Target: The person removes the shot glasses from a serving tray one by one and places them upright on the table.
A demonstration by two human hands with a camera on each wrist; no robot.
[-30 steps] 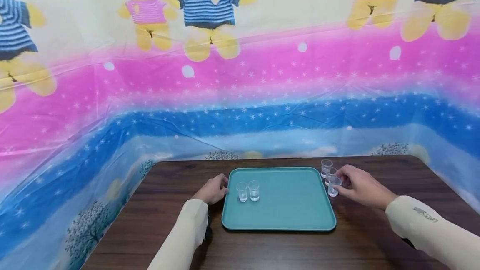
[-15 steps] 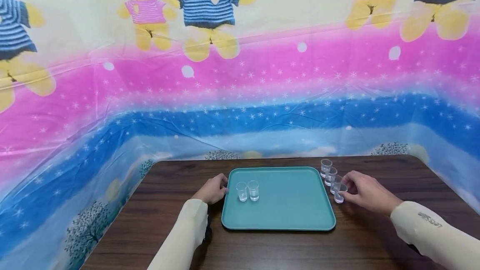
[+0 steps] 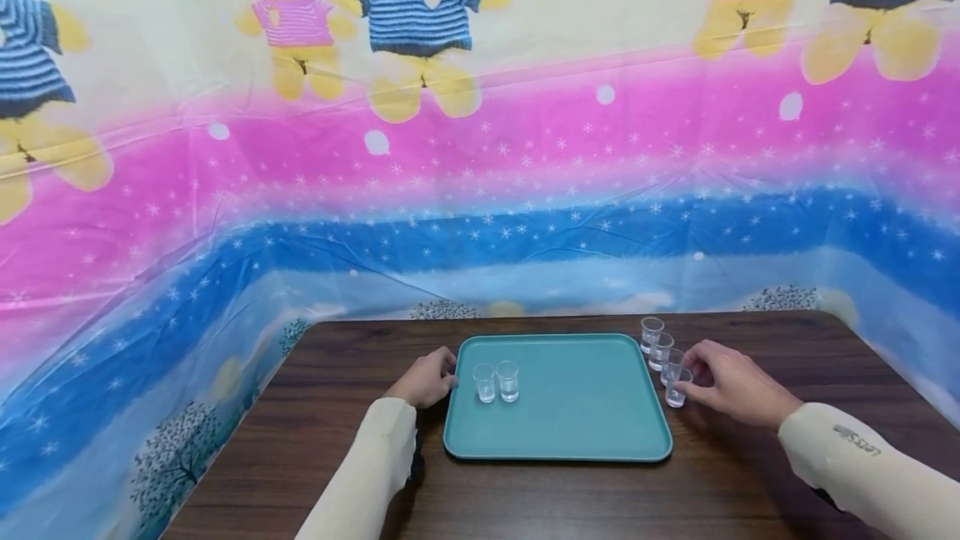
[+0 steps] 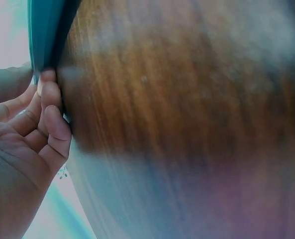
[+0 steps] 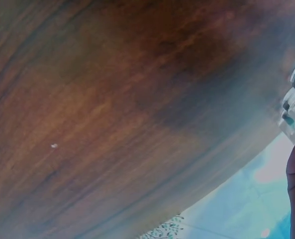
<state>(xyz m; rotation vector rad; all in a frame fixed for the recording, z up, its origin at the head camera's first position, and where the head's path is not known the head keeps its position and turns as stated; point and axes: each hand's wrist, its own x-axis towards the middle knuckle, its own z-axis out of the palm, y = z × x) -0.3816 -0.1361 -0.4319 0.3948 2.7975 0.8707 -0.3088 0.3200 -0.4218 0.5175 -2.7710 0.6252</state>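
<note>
A green tray [image 3: 558, 432] lies on the wooden table, and my left hand [image 3: 423, 379] holds its left rim. In the left wrist view the thumb [image 4: 10, 83] lies on one side of the tray's edge [image 4: 45, 35], the curled fingers at the other. Two clear shot glasses stand side by side on the tray's left part, the left one [image 3: 485, 384] almost touching the right one [image 3: 508, 382]. Off its right edge, several more form a slanting row. My right hand [image 3: 738, 386] pinches the nearest shot glass [image 3: 677, 392] of that row between thumb and fingers.
The row's farthest shot glass [image 3: 652, 336] stands by the tray's back right corner, with another shot glass [image 3: 661, 352] just in front of it. A printed curtain [image 3: 480, 232] with bears hangs right behind the table [image 3: 360, 357].
My right hand has moved toward the front and right with the shot glass, then slightly back left. One more glass shows in the row. The left hand and tray have not moved.
</note>
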